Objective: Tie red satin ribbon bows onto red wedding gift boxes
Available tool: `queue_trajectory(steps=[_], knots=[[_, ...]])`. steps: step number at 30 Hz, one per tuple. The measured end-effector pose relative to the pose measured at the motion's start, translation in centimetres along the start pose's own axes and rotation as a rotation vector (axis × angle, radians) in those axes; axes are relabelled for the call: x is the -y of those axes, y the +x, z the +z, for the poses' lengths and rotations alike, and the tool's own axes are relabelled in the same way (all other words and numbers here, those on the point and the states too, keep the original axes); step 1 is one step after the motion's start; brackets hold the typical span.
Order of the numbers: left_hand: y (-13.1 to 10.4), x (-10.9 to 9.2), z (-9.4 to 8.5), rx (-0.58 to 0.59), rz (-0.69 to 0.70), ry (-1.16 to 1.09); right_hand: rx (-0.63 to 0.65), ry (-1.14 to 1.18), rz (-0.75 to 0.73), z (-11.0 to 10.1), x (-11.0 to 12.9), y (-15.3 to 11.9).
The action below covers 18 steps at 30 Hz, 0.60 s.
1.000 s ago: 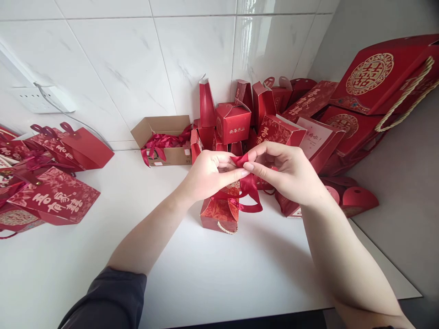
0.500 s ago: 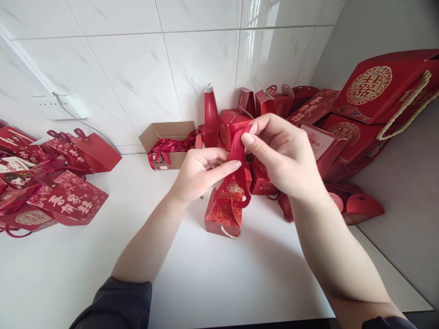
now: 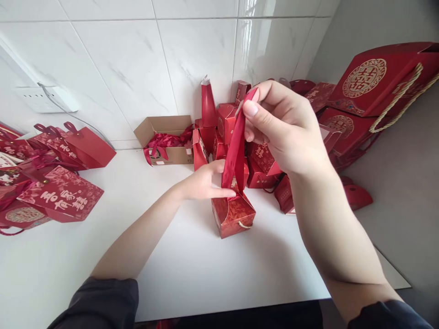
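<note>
A red ribbon (image 3: 233, 151) is stretched upward from the top of a small red gift box (image 3: 236, 217) with a gold cord. Its upper end is pinched between the thumb and forefinger of my right hand (image 3: 286, 125). Beside the ribbon's lower part, my left hand (image 3: 206, 180) has thumb and fingers apart. That thumb reaches to the top of the box; some fingertips are hidden behind the ribbon. The box sits on the white table (image 3: 181, 256).
An open cardboard box (image 3: 164, 123) holding red ribbons stands by the tiled wall. More red gift boxes are piled behind my hands, including a tall narrow one (image 3: 208, 104). Large red boxes (image 3: 363, 82) are stacked at right; finished-looking red boxes (image 3: 63, 194) cluster at left.
My right hand has risen, pulling the ribbon up and taut. My left hand has moved slightly down and its pinch on the ribbon has opened. The small box has turned and shifted right.
</note>
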State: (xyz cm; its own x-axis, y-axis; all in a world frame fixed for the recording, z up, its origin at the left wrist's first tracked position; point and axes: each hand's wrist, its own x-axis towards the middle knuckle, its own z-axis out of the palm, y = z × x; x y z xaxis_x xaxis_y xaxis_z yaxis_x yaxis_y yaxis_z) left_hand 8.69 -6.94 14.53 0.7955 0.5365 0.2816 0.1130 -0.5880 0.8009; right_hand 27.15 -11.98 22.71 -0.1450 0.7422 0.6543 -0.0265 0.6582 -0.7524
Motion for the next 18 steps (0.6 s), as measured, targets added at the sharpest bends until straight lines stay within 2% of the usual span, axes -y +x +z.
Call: queue_trajectory(steps=[3, 5, 7, 13, 18], knots=[[-0.1, 1.3, 1.1, 0.159, 0.024, 0.057, -0.041, -0.025, 0.022, -0.1, -0.1, -0.8], [0.0, 1.9, 2.0, 0.216, 0.048, 0.080, -0.062, -0.027, 0.027, -0.2, -0.1, -1.1], [0.0, 2.5, 2.9, 0.204, 0.045, 0.060, -0.095, -0.025, 0.023, -0.2, -0.1, -1.3], [-0.7, 4.0, 4.8, 0.006, -0.094, -0.071, -0.174, 0.007, -0.058, -0.5, -0.7, -2.1], [-1.6, 5.0, 4.1, 0.079, -0.116, -0.279, -0.274, 0.066, -0.101, -1.7, -1.5, -3.1]])
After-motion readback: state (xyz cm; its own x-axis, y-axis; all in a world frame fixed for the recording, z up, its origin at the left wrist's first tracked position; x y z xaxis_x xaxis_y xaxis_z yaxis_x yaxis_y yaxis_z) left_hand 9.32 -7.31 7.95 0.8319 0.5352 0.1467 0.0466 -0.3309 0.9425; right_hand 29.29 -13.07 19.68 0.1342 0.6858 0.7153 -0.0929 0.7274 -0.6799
